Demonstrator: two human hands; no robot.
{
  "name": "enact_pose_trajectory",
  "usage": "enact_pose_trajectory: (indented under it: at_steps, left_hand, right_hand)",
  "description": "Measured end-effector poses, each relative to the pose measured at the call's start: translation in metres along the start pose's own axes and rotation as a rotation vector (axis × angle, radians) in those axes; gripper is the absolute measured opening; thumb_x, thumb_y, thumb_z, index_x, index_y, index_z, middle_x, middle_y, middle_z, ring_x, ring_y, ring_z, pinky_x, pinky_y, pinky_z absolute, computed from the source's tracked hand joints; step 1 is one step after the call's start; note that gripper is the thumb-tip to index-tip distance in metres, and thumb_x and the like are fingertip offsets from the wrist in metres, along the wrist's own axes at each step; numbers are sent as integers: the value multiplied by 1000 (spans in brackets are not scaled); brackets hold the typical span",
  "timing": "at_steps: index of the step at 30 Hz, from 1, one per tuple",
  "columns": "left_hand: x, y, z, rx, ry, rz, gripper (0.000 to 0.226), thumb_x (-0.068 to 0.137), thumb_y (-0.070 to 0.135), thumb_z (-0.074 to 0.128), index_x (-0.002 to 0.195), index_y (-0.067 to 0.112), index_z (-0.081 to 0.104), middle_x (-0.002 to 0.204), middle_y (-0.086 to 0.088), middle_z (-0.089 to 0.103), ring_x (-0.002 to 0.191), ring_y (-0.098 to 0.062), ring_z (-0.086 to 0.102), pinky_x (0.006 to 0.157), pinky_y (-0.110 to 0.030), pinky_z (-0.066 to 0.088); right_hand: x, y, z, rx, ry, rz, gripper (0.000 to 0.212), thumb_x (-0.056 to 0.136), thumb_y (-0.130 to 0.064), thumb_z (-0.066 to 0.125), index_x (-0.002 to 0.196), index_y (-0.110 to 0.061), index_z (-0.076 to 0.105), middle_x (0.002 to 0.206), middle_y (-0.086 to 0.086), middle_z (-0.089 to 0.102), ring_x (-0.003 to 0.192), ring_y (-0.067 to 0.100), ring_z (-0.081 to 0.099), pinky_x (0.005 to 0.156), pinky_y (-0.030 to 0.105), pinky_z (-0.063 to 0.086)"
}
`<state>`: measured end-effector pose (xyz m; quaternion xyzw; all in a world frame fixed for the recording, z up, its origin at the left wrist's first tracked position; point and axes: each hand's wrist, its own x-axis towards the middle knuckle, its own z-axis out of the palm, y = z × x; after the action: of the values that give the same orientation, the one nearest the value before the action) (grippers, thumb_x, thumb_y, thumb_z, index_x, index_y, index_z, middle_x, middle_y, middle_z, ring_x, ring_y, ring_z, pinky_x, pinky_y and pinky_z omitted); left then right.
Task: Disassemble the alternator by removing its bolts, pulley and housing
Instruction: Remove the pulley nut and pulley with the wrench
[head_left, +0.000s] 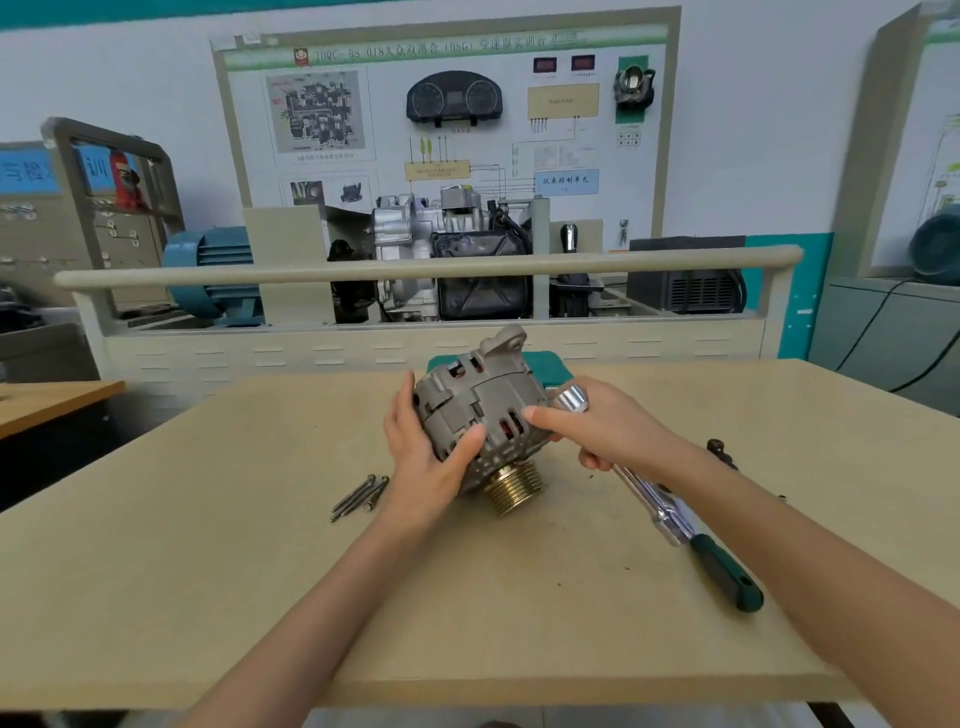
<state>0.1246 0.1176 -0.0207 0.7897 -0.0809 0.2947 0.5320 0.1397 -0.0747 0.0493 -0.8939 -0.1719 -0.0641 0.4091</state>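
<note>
Grey cast metal makes up the one alternator, which sits tilted near the middle of the pale wooden table, its single brass-coloured grooved pulley pointing down and toward the viewer, and one mounting ear sticking up at the far side. The left hand cups the housing from the left, thumb curled over the ribbed body and fingers wrapped behind it. The right hand grips one ratchet wrench by its shiny shaft, with the index finger stretched out to touch the alternator's right side. A single chrome socket on the wrench head stands just beside the housing. The wrench's dark green handle lies over the table behind the wrist. Left of the left wrist lie long loose bolts, three or four bunched side by side; the exact count is hard to tell. One small dark metal part rests past the right forearm.
</note>
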Motion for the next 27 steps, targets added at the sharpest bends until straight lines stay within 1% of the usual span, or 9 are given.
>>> enact_pose_trajectory:
  at_steps: [4,6,9,11,15,17,19,24,27]
  left_hand:
    - [0,-3,-3,31,-17,75,122,60,72,65,148,36,-12,150,23,-11,136,1,8,109,-23,19]
    - [0,-3,-5,87,-36,169,120,55,74,66,143,47,-12,150,26,-10,140,1,5,111,-21,15]
    - [3,-4,-7,169,-26,245,107,61,70,64,142,46,-1,153,8,7,144,-12,11,117,-37,20]
    - [6,-5,-10,227,-16,265,104,66,69,61,147,36,4,153,1,16,143,-15,16,117,-43,24]
    - [13,-8,-19,344,-35,349,100,72,68,54,150,21,14,150,0,29,135,-6,28,111,-32,30]
    - [16,-9,-19,342,-57,359,98,73,67,53,149,19,15,150,-1,30,135,-9,30,110,-34,30]
    - [15,-11,-18,332,-65,373,96,75,66,52,149,16,17,149,-3,31,136,-13,31,111,-36,31]
    - [21,-12,-19,297,-63,351,91,74,66,51,148,22,21,147,1,36,131,-9,35,106,-29,32]
    - [32,-8,-19,180,-105,227,77,74,68,50,140,33,32,137,11,46,120,0,48,98,-20,41]
  right_hand:
    - [-6,2,3,-153,41,-80,43,81,-57,60,105,-23,50,86,-7,58,61,7,56,39,12,41]
    - [-7,3,4,-229,87,-139,48,81,-58,59,111,-21,52,90,-8,56,69,8,56,43,13,43]
    - [-10,6,0,-307,81,-230,48,84,-53,59,116,-18,53,97,-5,58,78,8,57,53,11,49]
    - [-10,8,-2,-385,104,-306,47,85,-52,58,116,-15,56,103,1,62,89,11,58,67,21,54]
    - [-11,4,1,-341,193,-453,31,84,-48,62,89,-18,60,73,-16,56,70,-5,56,52,8,42]
    - [-13,4,1,-281,205,-513,22,82,-43,67,82,-27,52,62,-25,43,70,-21,49,56,2,38]
    - [-14,6,0,-268,208,-535,22,80,-43,68,80,-30,51,61,-26,41,72,-26,45,59,0,36]
    - [-6,2,-1,-225,211,-527,30,78,-45,69,63,-35,45,55,-22,47,68,-17,51,57,5,39]
    - [14,-9,-2,-178,258,-494,38,78,-44,70,55,-32,43,49,-14,47,54,-4,50,50,12,37]
